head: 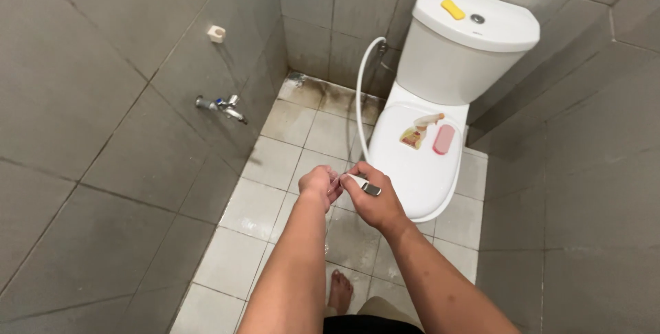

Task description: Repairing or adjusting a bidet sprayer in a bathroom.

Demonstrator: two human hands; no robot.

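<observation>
Hands meet just before the closed toilet lid (pixel 412 169) — right hand (pixel 375 203) wraps the bidet sprayer (pixel 364 185), left hand (pixel 320 184) curls, fingers at its nozzle; no water sprays yet.

Both forearms reach forward, left hand (pixel 319 184) curled beside right hand (pixel 371 200), its fingers (pixel 356 169) closed.

You're in a small bathroom: dark grey tiled walls (pixel 89 190), a pale, stained tile floor (pixel 275 162), a metal tap (pixel 221 106) on the left wall.
</observation>
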